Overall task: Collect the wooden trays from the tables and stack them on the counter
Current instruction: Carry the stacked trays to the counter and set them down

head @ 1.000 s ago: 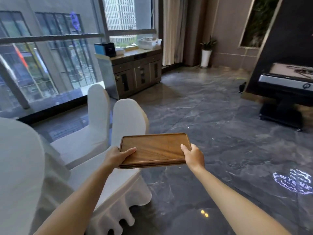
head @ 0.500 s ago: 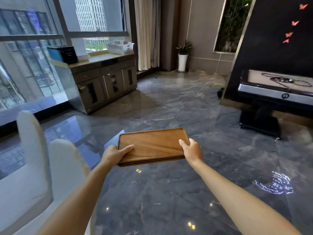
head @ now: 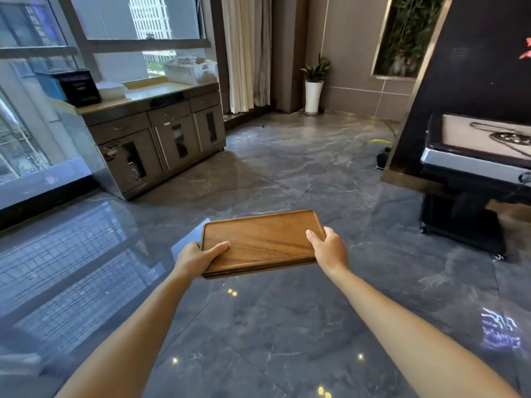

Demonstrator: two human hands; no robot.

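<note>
Both hands, left [head: 198, 255] and right [head: 330, 249], grip stacked wooden trays [head: 261, 242] over glossy marble floor [head: 287, 173]. Open floor lies before the cabinet worktop [head: 149, 94] (black box [head: 80, 87], white basket [head: 191, 71]) under the windows.

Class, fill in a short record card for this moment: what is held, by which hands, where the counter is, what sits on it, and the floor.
held item: wooden trays, seemingly a thin stack, kept roughly level
left hand: grips the trays' left end, thumb on top
right hand: grips the right end, thumb on top
counter: ahead and to the left, under the window, apart from the person
on the counter: black box, white basket
floor: glossy dark grey stone
also in view: potted plant in the far corner
</note>
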